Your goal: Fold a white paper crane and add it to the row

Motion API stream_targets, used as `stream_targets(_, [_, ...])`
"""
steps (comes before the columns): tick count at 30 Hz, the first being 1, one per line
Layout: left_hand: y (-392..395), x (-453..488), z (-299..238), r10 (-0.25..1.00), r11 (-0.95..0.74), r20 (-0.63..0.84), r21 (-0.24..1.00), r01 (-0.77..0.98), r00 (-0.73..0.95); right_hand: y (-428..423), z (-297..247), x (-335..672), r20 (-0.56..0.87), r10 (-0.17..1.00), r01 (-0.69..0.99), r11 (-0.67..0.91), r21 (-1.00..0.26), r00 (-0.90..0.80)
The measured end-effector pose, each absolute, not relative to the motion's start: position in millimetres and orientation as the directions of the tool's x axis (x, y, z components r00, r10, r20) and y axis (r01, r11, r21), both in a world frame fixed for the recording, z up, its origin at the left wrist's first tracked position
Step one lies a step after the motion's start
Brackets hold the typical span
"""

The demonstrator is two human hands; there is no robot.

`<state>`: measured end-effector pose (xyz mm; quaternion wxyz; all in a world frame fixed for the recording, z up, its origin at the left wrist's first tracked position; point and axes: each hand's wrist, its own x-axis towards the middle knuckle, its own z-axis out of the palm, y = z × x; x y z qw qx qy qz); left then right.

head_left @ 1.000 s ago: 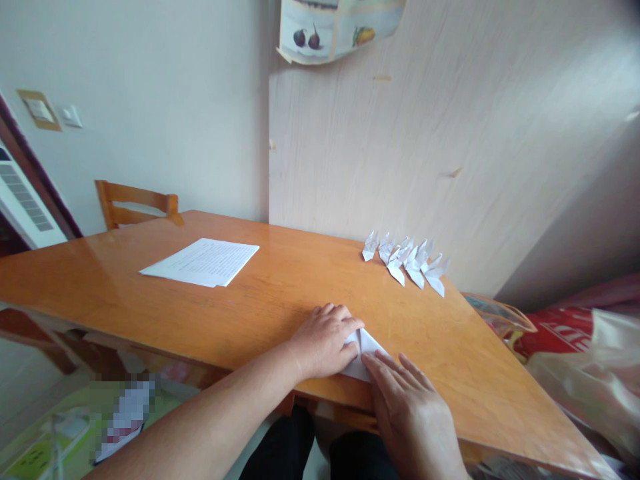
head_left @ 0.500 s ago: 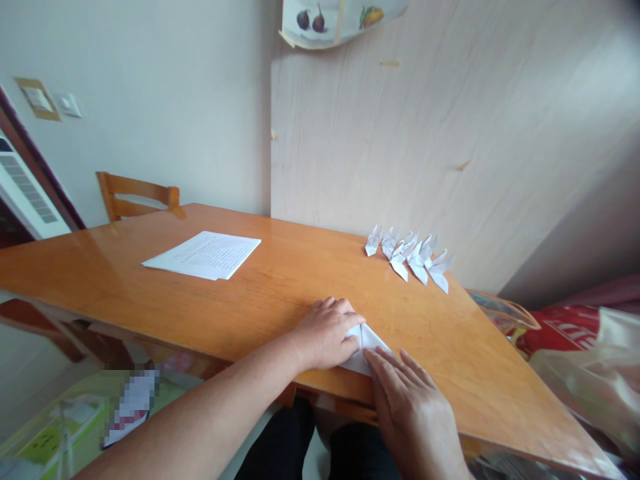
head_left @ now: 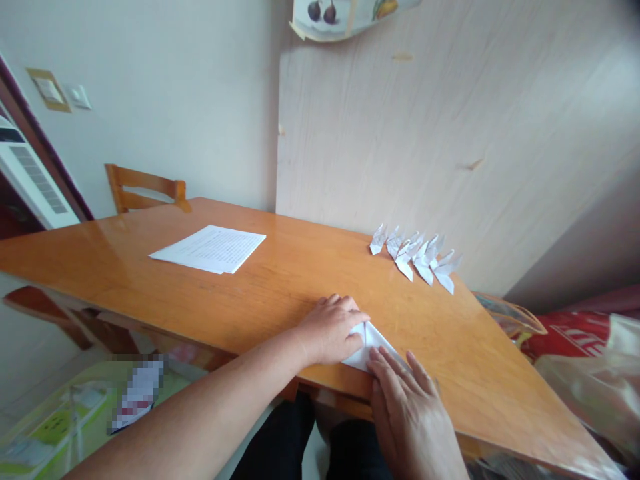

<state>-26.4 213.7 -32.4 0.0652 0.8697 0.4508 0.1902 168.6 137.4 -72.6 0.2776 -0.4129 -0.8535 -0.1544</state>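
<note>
A white sheet folded into a triangle, the folded paper [head_left: 369, 344], lies flat near the table's front edge. Its left part is under my left hand [head_left: 334, 331], whose curled fingers and thumb hold it against the wood. My right hand [head_left: 407, 393] rests on the right part with its fingers stretched out and flat, hiding that corner. Further back on the right stand several white folded paper cranes [head_left: 424, 262] in a loose cluster.
On the left of the wooden table [head_left: 300, 267] lies a stack of printed paper sheets [head_left: 210, 249]. A wooden chair [head_left: 145, 187] stands behind the far left end. Bags [head_left: 575, 347] crowd the right side, and a light-coloured panel [head_left: 400, 147] rises behind the table.
The whole view has shifted slightly, so the table and wall things appear a little further right. Both hands stay on the folded paper, with little visible change in their pose.
</note>
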Motion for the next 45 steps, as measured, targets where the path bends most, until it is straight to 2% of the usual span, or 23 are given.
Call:
stream_targets(15, [214, -25, -35, 0.807, -0.584, 0.296, 0.271, 0.765, 0.511, 135, -73, 167, 0.592, 0.64, 0.798, 0.603, 0.009, -0.49])
stream_targets(24, [213, -26, -30, 0.817, -0.574, 0.258, 0.275, 0.771, 0.516, 132, -71, 164, 0.602, 0.67, 0.796, 0.598, -0.091, -0.435])
stream_targets(33, [214, -25, -29, 0.827, -0.561, 0.224, 0.268, 0.784, 0.515, 132, -66, 165, 0.559, 0.68, 0.795, 0.604, -0.06, -0.475])
stream_targets(45, [213, -24, -23, 0.841, -0.541, 0.191, 0.279, 0.794, 0.506, 130, -65, 164, 0.567, 0.685, 0.787, 0.608, -0.1, -0.457])
